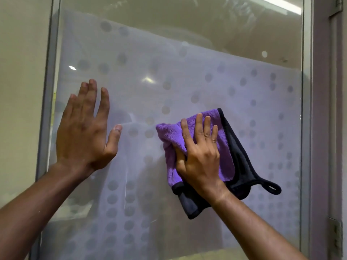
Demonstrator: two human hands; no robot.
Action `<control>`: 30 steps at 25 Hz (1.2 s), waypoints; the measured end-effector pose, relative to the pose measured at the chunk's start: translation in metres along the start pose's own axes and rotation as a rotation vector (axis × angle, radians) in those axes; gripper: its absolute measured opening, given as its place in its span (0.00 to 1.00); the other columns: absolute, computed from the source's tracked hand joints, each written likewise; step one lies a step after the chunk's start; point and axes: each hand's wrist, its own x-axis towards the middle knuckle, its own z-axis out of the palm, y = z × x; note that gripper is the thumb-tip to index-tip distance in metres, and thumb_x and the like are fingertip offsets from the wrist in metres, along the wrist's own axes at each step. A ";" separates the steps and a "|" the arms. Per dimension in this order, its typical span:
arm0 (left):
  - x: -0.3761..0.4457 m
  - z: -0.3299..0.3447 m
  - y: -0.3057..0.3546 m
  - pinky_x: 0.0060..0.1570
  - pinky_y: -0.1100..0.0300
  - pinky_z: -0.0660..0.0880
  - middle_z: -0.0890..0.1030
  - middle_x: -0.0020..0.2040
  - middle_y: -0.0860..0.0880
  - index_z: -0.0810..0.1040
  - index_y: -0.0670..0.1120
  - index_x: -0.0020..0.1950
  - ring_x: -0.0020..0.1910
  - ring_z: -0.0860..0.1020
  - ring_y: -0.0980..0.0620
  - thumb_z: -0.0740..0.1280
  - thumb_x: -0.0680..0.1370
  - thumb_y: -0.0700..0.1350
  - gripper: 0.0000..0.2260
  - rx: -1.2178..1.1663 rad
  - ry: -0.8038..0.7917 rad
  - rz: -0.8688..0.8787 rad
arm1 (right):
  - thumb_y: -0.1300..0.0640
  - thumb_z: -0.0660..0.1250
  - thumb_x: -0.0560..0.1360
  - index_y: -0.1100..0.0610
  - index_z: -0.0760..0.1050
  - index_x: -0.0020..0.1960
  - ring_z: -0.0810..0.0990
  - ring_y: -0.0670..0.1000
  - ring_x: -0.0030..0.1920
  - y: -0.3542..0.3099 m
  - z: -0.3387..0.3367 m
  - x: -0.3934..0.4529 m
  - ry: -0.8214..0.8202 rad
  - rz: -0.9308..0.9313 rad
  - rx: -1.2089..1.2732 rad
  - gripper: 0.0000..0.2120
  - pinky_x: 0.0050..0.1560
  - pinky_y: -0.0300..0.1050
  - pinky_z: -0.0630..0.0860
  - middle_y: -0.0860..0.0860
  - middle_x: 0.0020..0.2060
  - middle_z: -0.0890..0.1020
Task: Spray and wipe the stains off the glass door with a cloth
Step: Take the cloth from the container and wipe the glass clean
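The glass door [187,76] fills the view, with a frosted band patterned in round dots across its middle and lower part. My right hand [201,152] presses a purple cloth [223,147] with black trim and a hanging loop flat against the glass, right of centre. My left hand [84,128] rests flat on the glass at the left, fingers spread, holding nothing. A thin wet streak [124,188] runs down the pane between the two hands. No spray bottle is in view.
A grey metal frame [47,91] edges the pane on the left beside a beige wall [20,72]. On the right stands a wider door frame [319,109] with hinges [337,239]. Ceiling lights reflect in the upper glass.
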 end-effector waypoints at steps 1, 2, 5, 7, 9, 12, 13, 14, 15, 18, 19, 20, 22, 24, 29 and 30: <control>0.000 0.000 0.000 0.77 0.49 0.44 0.50 0.80 0.37 0.53 0.40 0.80 0.80 0.49 0.41 0.53 0.76 0.57 0.36 -0.005 -0.002 0.002 | 0.52 0.59 0.76 0.62 0.72 0.70 0.61 0.70 0.72 -0.001 0.003 0.001 0.036 0.023 0.007 0.25 0.69 0.70 0.61 0.68 0.71 0.66; 0.000 0.000 0.001 0.77 0.48 0.45 0.51 0.80 0.37 0.53 0.39 0.79 0.80 0.49 0.41 0.54 0.76 0.57 0.36 -0.010 0.001 0.003 | 0.54 0.57 0.77 0.63 0.73 0.69 0.63 0.70 0.71 -0.002 0.005 0.003 0.070 0.050 0.014 0.23 0.68 0.70 0.63 0.69 0.69 0.68; 0.000 0.000 0.000 0.77 0.48 0.46 0.52 0.80 0.36 0.54 0.39 0.79 0.79 0.50 0.40 0.55 0.76 0.56 0.35 -0.015 0.006 0.003 | 0.55 0.57 0.79 0.65 0.74 0.67 0.66 0.71 0.69 -0.003 0.013 0.022 0.133 0.128 0.020 0.22 0.68 0.68 0.65 0.70 0.67 0.71; 0.001 -0.001 0.001 0.77 0.48 0.46 0.52 0.79 0.36 0.54 0.39 0.79 0.79 0.50 0.39 0.55 0.76 0.55 0.35 -0.024 0.007 0.008 | 0.57 0.59 0.75 0.65 0.73 0.68 0.66 0.72 0.69 -0.001 0.015 0.038 0.140 0.183 0.016 0.23 0.68 0.68 0.65 0.71 0.66 0.71; 0.000 -0.001 0.001 0.77 0.48 0.45 0.52 0.79 0.35 0.54 0.38 0.79 0.79 0.50 0.39 0.55 0.76 0.55 0.35 -0.030 0.001 0.004 | 0.59 0.60 0.74 0.66 0.72 0.68 0.66 0.72 0.69 0.000 0.016 0.045 0.134 0.214 0.036 0.24 0.69 0.68 0.64 0.71 0.66 0.71; -0.001 -0.001 0.001 0.76 0.49 0.44 0.51 0.79 0.35 0.54 0.38 0.79 0.79 0.50 0.39 0.54 0.76 0.56 0.35 -0.040 -0.001 0.000 | 0.63 0.63 0.73 0.66 0.72 0.68 0.65 0.69 0.71 -0.005 0.013 0.032 0.115 0.206 0.076 0.23 0.70 0.66 0.64 0.69 0.68 0.70; -0.001 -0.001 0.001 0.76 0.49 0.44 0.51 0.79 0.35 0.54 0.38 0.79 0.79 0.50 0.39 0.53 0.76 0.56 0.35 -0.037 -0.003 -0.001 | 0.64 0.63 0.74 0.66 0.72 0.68 0.65 0.68 0.71 -0.005 0.013 0.022 0.113 0.193 0.081 0.23 0.70 0.65 0.65 0.68 0.69 0.70; -0.001 -0.001 0.001 0.76 0.49 0.44 0.51 0.80 0.36 0.53 0.39 0.79 0.79 0.50 0.39 0.53 0.76 0.56 0.35 -0.036 -0.004 -0.001 | 0.64 0.64 0.74 0.66 0.72 0.68 0.65 0.67 0.72 -0.005 0.012 0.010 0.112 0.178 0.088 0.22 0.69 0.65 0.65 0.67 0.69 0.70; 0.000 -0.001 0.001 0.77 0.49 0.44 0.51 0.80 0.36 0.53 0.39 0.79 0.79 0.50 0.40 0.53 0.76 0.56 0.36 -0.035 -0.008 0.000 | 0.65 0.64 0.75 0.67 0.72 0.68 0.65 0.66 0.72 -0.005 0.010 -0.003 0.111 0.161 0.093 0.22 0.69 0.64 0.66 0.66 0.70 0.69; 0.000 -0.002 0.001 0.77 0.50 0.44 0.51 0.80 0.36 0.53 0.39 0.79 0.79 0.50 0.40 0.53 0.76 0.57 0.36 -0.034 -0.013 0.007 | 0.65 0.62 0.77 0.67 0.71 0.69 0.67 0.64 0.71 -0.001 0.003 -0.039 0.120 0.090 0.102 0.20 0.69 0.63 0.66 0.66 0.69 0.70; -0.001 -0.002 0.001 0.77 0.50 0.44 0.51 0.80 0.36 0.53 0.39 0.79 0.79 0.50 0.40 0.53 0.76 0.57 0.36 -0.034 -0.010 0.006 | 0.64 0.59 0.78 0.67 0.70 0.69 0.68 0.64 0.70 0.004 0.002 -0.040 0.142 0.072 0.114 0.20 0.68 0.63 0.67 0.66 0.68 0.71; -0.001 -0.002 0.001 0.77 0.51 0.43 0.51 0.80 0.36 0.53 0.39 0.79 0.79 0.50 0.40 0.52 0.76 0.57 0.36 -0.035 -0.008 0.004 | 0.64 0.58 0.79 0.68 0.69 0.69 0.69 0.64 0.70 0.011 0.002 -0.034 0.172 0.071 0.122 0.20 0.67 0.63 0.69 0.66 0.67 0.72; 0.000 -0.002 0.001 0.77 0.51 0.43 0.51 0.80 0.36 0.53 0.39 0.79 0.79 0.50 0.40 0.52 0.76 0.57 0.36 -0.038 -0.003 0.007 | 0.63 0.59 0.78 0.69 0.69 0.68 0.71 0.64 0.67 0.028 0.005 -0.008 0.227 0.153 0.118 0.20 0.60 0.63 0.75 0.66 0.65 0.75; 0.000 -0.002 0.001 0.77 0.50 0.44 0.51 0.80 0.36 0.53 0.38 0.79 0.79 0.49 0.40 0.52 0.76 0.57 0.36 -0.032 -0.006 0.011 | 0.60 0.60 0.78 0.69 0.72 0.66 0.73 0.68 0.65 0.046 0.004 0.021 0.248 0.305 0.113 0.20 0.53 0.65 0.79 0.66 0.64 0.76; -0.001 -0.001 0.002 0.77 0.49 0.44 0.50 0.80 0.36 0.52 0.39 0.79 0.80 0.49 0.40 0.53 0.76 0.56 0.35 -0.022 -0.008 0.004 | 0.66 0.68 0.74 0.70 0.72 0.66 0.72 0.72 0.64 0.030 0.003 0.040 0.258 0.426 0.142 0.21 0.56 0.70 0.75 0.69 0.63 0.75; 0.000 0.000 0.002 0.77 0.48 0.44 0.50 0.80 0.36 0.52 0.39 0.79 0.80 0.49 0.40 0.53 0.76 0.56 0.35 -0.026 -0.004 0.003 | 0.69 0.68 0.71 0.70 0.72 0.66 0.72 0.71 0.64 0.016 0.005 0.035 0.268 0.348 0.140 0.23 0.56 0.69 0.76 0.68 0.63 0.75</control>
